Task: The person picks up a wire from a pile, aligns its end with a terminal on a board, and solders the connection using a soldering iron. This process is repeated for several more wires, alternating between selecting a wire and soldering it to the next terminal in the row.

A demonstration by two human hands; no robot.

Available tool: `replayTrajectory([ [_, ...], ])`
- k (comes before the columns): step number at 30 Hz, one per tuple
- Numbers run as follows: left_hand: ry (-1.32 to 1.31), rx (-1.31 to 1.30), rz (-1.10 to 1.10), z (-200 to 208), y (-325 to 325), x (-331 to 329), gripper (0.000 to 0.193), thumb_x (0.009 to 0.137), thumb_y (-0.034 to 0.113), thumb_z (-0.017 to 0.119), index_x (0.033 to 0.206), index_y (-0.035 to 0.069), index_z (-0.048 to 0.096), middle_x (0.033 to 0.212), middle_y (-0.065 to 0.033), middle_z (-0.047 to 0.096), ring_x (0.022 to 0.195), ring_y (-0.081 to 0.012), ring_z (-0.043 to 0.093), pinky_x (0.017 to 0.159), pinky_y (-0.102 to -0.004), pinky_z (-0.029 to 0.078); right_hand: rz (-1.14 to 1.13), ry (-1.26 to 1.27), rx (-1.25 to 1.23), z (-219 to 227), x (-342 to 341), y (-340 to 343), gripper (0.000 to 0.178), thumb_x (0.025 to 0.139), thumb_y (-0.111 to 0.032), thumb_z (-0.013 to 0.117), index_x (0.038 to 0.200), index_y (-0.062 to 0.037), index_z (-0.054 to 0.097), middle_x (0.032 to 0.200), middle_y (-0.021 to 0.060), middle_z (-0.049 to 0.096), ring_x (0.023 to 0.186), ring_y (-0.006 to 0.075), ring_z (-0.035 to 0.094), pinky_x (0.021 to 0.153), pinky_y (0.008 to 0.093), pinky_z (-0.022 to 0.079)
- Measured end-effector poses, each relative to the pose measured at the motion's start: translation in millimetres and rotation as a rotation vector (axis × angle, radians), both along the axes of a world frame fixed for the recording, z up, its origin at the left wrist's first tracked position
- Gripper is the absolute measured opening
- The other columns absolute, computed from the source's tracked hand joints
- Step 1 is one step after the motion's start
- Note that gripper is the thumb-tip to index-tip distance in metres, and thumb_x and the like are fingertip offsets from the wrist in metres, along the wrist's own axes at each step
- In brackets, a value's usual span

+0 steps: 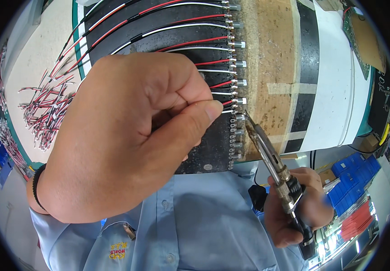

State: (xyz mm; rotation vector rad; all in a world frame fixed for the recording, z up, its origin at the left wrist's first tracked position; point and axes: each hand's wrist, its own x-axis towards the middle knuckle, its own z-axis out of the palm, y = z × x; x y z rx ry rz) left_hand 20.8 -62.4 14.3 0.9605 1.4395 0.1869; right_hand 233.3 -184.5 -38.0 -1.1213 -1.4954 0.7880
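Note:
My left hand (127, 126) reaches over the black board (206, 160), thumb and forefinger pinched on a thin wire (226, 103). The wire's end sticks out past the fingertips toward a row of small metal connectors (241, 82). My right hand (314, 207) is wrapped round a soldering iron (274, 165). The iron slants up and left, its tip beside the connector nearest the pinched wire. Whether the tip touches metal, I cannot tell. Farther up the row, red and white wires (181, 45) run to the connectors. Most of the held wire lies hidden behind my left hand.
A tangled pile of cut red, white and black wires (46, 113) lies at the left. Right of the connectors is a stained brown strip (267, 58), with a white sheet (339, 90) beyond. Blue bins (355, 176) stand at the lower right.

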Motion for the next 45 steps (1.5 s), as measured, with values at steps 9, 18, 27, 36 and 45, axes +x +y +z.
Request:
replayTrajectory([
  [9,-0.062,0.013,0.018,-13.2,-7.0,-6.5,0.009,0.094,0.003,0.064,0.088,-0.004,0.062,0.072,-0.0036,0.064,0.061,-0.0040,0.057,0.056,-0.0182,0.046,0.086,-0.029,0.075,-7.0,3.1,5.7,0.050,0.094,-0.050,0.055,0.114,-0.0046,0.051,0.067,0.0094,0.054,0.056,0.0248,0.056,0.056,0.0378,0.043],
  [18,-0.016,0.102,0.006,-7.7,-12.0,-1.8,0.009,0.094,0.003,0.064,0.088,-0.003,0.062,0.072,-0.0030,0.064,0.061,-0.0037,0.058,0.056,-0.0176,0.047,0.098,-0.019,0.086,-8.4,5.1,6.8,0.051,0.093,-0.050,0.058,0.112,-0.0026,0.053,0.066,0.0091,0.054,0.058,0.0249,0.057,0.055,0.0386,0.045],
  [27,-0.012,0.154,0.048,-10.5,-16.5,-1.6,0.008,0.092,0.003,0.066,0.087,-0.003,0.062,0.072,-0.0028,0.064,0.061,-0.0038,0.058,0.056,-0.0178,0.047,0.091,0.019,0.085,-7.9,2.3,9.5,0.050,0.094,-0.048,0.058,0.112,-0.0015,0.052,0.064,0.0103,0.054,0.054,0.0243,0.055,0.053,0.0366,0.044],
  [36,0.002,0.125,0.045,-7.8,-12.4,0.6,0.007,0.092,0.002,0.066,0.087,-0.003,0.063,0.072,-0.0032,0.064,0.061,-0.0036,0.058,0.055,-0.0174,0.047,0.022,0.030,0.082,-8.8,-0.7,6.7,0.051,0.095,-0.048,0.055,0.114,-0.0017,0.051,0.064,0.0117,0.055,0.053,0.0240,0.057,0.048,0.0353,0.043],
  [45,-0.034,0.125,-0.216,-10.5,-0.2,-13.8,0.008,0.093,0.000,0.065,0.086,-0.003,0.062,0.071,-0.0031,0.063,0.059,-0.0030,0.056,0.054,-0.0172,0.045,0.087,-0.008,0.088,-8.8,2.5,11.0,0.049,0.093,-0.047,0.058,0.113,-0.0017,0.052,0.063,0.0095,0.053,0.053,0.0247,0.057,0.051,0.0371,0.044],
])
